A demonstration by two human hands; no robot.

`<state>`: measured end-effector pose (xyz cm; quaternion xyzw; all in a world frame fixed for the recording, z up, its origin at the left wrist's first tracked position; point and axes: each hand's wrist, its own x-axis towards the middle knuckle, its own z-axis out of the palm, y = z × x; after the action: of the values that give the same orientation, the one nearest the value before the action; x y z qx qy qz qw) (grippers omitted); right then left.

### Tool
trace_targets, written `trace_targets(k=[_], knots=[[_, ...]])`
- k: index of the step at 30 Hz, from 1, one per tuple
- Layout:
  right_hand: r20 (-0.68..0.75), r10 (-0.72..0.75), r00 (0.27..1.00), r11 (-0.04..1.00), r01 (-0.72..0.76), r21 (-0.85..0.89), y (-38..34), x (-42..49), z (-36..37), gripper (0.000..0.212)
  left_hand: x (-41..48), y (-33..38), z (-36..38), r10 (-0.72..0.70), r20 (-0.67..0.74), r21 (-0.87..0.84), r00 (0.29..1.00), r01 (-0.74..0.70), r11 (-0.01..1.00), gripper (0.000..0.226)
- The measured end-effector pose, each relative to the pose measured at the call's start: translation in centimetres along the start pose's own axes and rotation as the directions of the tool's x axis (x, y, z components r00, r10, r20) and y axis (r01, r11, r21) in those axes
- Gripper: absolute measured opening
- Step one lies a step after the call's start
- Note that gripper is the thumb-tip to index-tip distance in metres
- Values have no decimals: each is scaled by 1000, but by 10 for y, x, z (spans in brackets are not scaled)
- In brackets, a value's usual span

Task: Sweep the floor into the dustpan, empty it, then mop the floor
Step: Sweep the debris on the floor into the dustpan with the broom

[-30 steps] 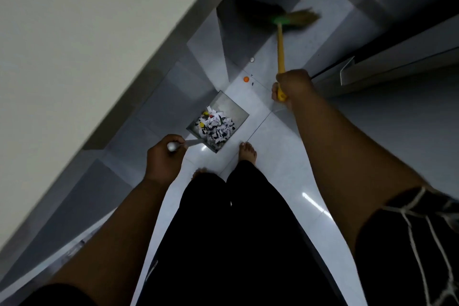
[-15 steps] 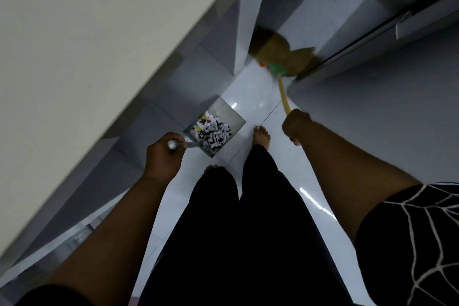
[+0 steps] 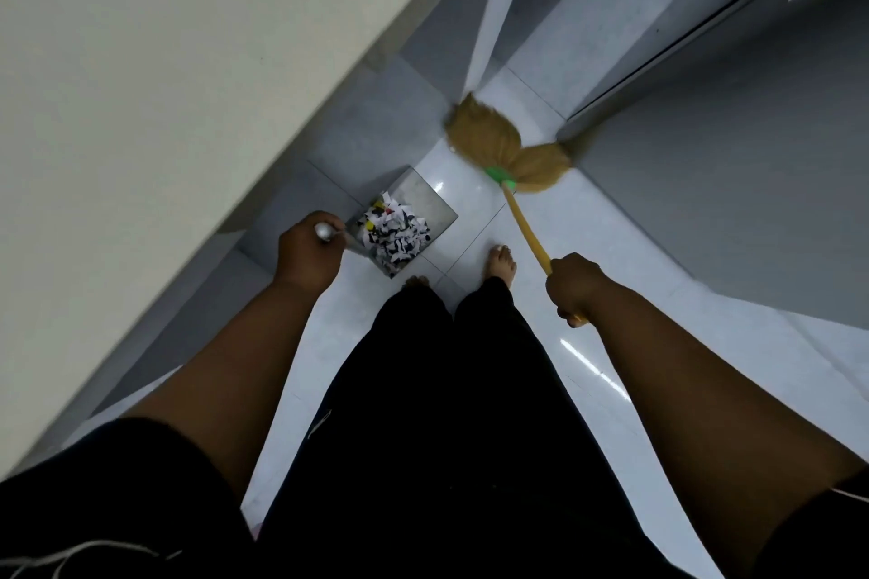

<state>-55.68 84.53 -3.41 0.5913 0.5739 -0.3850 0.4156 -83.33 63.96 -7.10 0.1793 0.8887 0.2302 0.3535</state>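
Observation:
A metal dustpan [image 3: 430, 202] sits low over the white tiled floor [image 3: 475, 197], left of centre. A heap of torn paper scraps [image 3: 395, 236] with a few coloured bits lies in it. My left hand [image 3: 308, 256] grips the dustpan's silver handle [image 3: 324, 231]. My right hand [image 3: 574, 287] grips the yellow stick of a broom [image 3: 523, 223]. The broom's straw head [image 3: 503, 153] with its green collar lies on the floor just right of the dustpan's far end.
A cream wall [image 3: 164, 85] with a grey skirting runs along the left. A grey panel or door [image 3: 733, 183] stands at the right, close to the broom head. My bare feet [image 3: 502, 263] and black trousers fill the lower centre.
The broom head has been drawn back toward me and now lies beside the dustpan. My right hand has pulled in and lowered. The small orange bit on the floor is no longer seen.

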Motion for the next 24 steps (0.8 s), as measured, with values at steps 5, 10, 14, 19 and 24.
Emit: trace_targets(k=[5,10,14,19,24], knots=[[2,-1,1000,990,0,143,41,-31,-32,20,11,11,0,-19,13,48,1000,19,999,9],[-87,-48,995,967,68,247,78,-73,-63,40,13,13,-3,-28,-1,39,1000,28,999,11],[-174,-49,984,987,74,144,76,-76,-55,42,12,12,-10,-27,-79,-21,997,25,999,10],[-82,23,996,981,-7,192,43,-49,-19,36,14,11,-10,-14,-67,-1,998,14,1000,10],[79,-14,997,930,-16,367,31,-60,0,23,12,11,-4,-22,-54,25,998,23,999,11]])
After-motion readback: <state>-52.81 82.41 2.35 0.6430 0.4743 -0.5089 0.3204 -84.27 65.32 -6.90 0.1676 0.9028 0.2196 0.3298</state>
